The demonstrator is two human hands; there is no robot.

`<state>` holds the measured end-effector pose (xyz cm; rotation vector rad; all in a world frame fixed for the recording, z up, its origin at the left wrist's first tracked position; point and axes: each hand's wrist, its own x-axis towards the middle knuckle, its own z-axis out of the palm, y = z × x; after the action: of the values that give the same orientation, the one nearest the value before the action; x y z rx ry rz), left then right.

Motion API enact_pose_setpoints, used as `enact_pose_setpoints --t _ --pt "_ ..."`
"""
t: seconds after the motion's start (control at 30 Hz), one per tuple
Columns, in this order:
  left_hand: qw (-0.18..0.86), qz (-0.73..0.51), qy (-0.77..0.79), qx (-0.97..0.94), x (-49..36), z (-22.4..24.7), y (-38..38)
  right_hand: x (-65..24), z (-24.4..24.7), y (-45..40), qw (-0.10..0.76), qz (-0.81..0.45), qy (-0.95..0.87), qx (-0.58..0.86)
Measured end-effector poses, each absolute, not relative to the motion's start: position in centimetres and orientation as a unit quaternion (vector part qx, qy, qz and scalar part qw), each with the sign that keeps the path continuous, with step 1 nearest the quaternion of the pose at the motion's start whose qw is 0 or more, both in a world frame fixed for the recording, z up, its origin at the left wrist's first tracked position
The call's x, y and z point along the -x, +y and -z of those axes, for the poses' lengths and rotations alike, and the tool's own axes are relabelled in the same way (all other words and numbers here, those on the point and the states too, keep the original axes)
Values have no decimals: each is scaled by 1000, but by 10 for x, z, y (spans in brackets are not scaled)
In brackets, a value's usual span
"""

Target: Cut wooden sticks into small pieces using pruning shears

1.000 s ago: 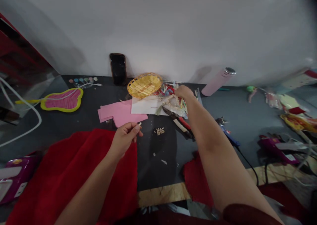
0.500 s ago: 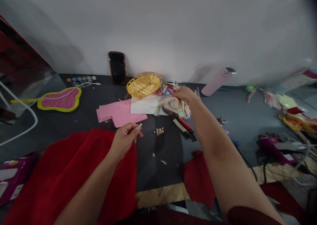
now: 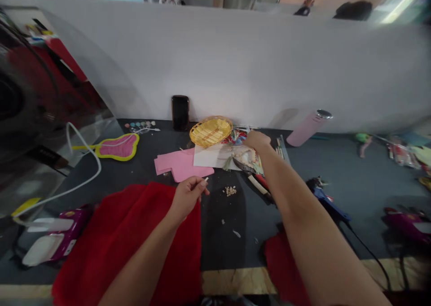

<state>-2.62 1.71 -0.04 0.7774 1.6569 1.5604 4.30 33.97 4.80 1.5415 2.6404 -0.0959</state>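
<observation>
My left hand [image 3: 186, 199] pinches a small white stick [image 3: 205, 179] between thumb and fingertips, just above a red cloth [image 3: 134, 234] and near stacked pink paper [image 3: 180, 164]. My right hand [image 3: 257, 141] reaches across to the far edge of a white sheet [image 3: 210, 157], over a pile of colourful craft strips and dried material [image 3: 244, 155]. Its fingers are hidden from this angle. Red-handled pruning shears [image 3: 259, 185] lie partly hidden by my right forearm. A small heap of beige beads [image 3: 230, 190] sits between my hands.
A yellow woven basket [image 3: 211, 132], a black phone [image 3: 180, 113] against the white wall, and a pink bottle [image 3: 308, 128] stand at the back. A blue glue gun [image 3: 328, 203] lies right, with its black cord. A white cable [image 3: 84, 171] curves left.
The view has tilted up, so the table sits lower in the picture and more of the background shows. Both hands keep nearly the same places on the table, and the stick remains in my left hand.
</observation>
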Motion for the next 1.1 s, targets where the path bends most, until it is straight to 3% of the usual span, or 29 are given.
enact_pose_setpoints --t 0.23,0.47,0.6,0.8,1.1 --pt "304 -585 676 -329 28 -15 16 -68 -81 277 18 59 925 -375" --pt "238 -562 706 -359 26 -36 9 -125 -56 183 -62 50 978 -193" --pt "214 -531 724 -385 27 -25 10 -144 -34 171 -77 38 983 -164" --pt "165 -465 756 -430 28 -7 12 -150 -11 185 -118 127 971 -166" --pt "119 -340 784 -505 22 -11 13 -149 -6 175 -87 186 970 -128"
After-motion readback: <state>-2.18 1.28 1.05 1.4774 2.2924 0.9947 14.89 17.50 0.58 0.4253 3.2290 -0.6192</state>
